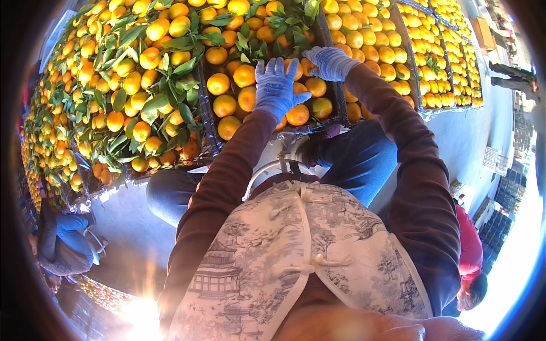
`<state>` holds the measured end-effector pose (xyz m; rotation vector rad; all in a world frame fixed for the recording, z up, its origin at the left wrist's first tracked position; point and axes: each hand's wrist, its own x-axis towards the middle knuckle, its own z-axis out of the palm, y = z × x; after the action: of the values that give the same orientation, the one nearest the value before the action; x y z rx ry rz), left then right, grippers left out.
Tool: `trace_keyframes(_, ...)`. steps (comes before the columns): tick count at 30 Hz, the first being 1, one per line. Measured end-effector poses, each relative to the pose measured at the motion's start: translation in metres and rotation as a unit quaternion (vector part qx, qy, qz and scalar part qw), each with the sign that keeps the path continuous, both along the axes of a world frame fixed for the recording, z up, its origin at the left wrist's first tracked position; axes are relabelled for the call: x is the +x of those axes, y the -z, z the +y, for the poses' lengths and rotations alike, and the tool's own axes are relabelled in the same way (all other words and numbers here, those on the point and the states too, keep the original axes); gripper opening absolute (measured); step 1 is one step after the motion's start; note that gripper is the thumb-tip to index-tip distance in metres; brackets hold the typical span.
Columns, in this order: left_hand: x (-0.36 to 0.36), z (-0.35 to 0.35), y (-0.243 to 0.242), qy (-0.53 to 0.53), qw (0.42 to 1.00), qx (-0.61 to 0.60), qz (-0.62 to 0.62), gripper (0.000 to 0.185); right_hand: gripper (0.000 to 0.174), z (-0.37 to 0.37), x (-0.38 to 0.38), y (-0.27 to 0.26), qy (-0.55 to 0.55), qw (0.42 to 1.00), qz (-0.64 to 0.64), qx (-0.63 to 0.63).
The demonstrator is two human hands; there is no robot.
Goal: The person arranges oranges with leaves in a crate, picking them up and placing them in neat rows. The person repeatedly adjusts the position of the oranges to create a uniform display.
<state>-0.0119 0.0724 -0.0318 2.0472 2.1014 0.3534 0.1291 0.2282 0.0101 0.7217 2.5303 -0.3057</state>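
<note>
Both my hands wear blue-and-white knit gloves. My left hand lies palm down, fingers spread, on orange citrus fruits in a dark crate before me. To its right, my right hand reaches over the crate's right side, its fingertips curled against fruit near green leaves. Whether those fingers grip a fruit is hidden. Leafless fruits fill the near part of this crate, while fruits with leaves lie at its far end.
Leafy citrus fruits are heaped at the left. Crates of fruits in rows extend to the right. Other people sit at the lower left and the right. White baskets stand on the floor at the far right.
</note>
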Motion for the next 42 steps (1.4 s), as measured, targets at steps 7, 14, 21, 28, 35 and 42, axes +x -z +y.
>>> trace_keyframes(7,-0.002,-0.01,0.007,0.01,0.999,0.038,-0.021,0.09,0.054,-0.004,-0.01,-0.023,0.026,0.995,0.06,0.074)
trace_keyframes(14,-0.036,-0.037,-0.011,0.041,0.995,0.057,-0.077,0.078,0.036,0.003,-0.088,-0.016,-0.005,0.95,0.31,-0.045)
trace_keyframes(21,-0.121,-0.078,-0.048,0.028,0.996,-0.079,0.016,0.078,0.045,-0.042,-0.22,0.012,-0.062,0.99,0.124,-0.027)
trace_keyframes(28,-0.135,-0.083,-0.06,-0.02,0.985,-0.171,-0.014,0.075,0.037,-0.062,-0.244,0.041,-0.007,0.982,0.133,0.132)
trace_keyframes(35,-0.142,-0.082,-0.071,-0.024,0.971,-0.234,-0.05,0.078,0.068,-0.024,-0.199,0.039,0.2,0.902,0.3,-0.235)
trace_keyframes(42,-0.145,-0.08,-0.058,-0.03,0.976,-0.201,-0.079,0.07,0.063,-0.029,-0.197,0.046,0.268,0.853,0.236,-0.38)
